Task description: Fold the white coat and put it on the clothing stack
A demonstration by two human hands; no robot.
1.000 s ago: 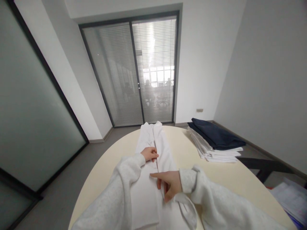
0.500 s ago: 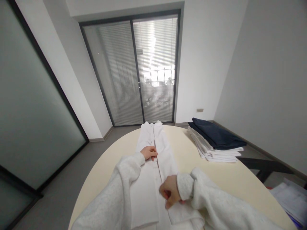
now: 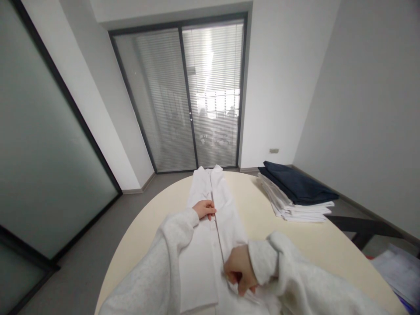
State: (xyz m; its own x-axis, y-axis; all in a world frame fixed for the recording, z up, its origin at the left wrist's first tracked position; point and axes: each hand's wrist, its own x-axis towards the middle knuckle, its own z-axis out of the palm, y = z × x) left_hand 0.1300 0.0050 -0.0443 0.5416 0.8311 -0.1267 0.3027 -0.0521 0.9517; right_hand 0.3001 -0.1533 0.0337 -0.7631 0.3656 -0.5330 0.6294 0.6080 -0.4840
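Long white cloth garment [image 3: 210, 218], folded into a narrow strip, lies lengthwise down the middle of the round cream-coloured counter [image 3: 147, 236], running from the near edge to the far edge by the glass doors.

Left hand [image 3: 205, 209], in a light grey fleece sleeve, rests flat on the garment about midway along it, fingers loosely curled, fingertips at the centre seam. Grip not closed on anything; it presses the cloth down.

Right hand [image 3: 239, 270], same grey sleeve, sits at the near part of the garment, just right of the seam. Fingers curled under into a closed grip, bunching a fold of the white cloth.

The two hands are well apart along the strip.

Far right of the counter: a stack of folded white cloths [image 3: 295, 208] with a folded dark navy cloth [image 3: 297, 186] on top. Loose papers [image 3: 398, 271] at the right edge.
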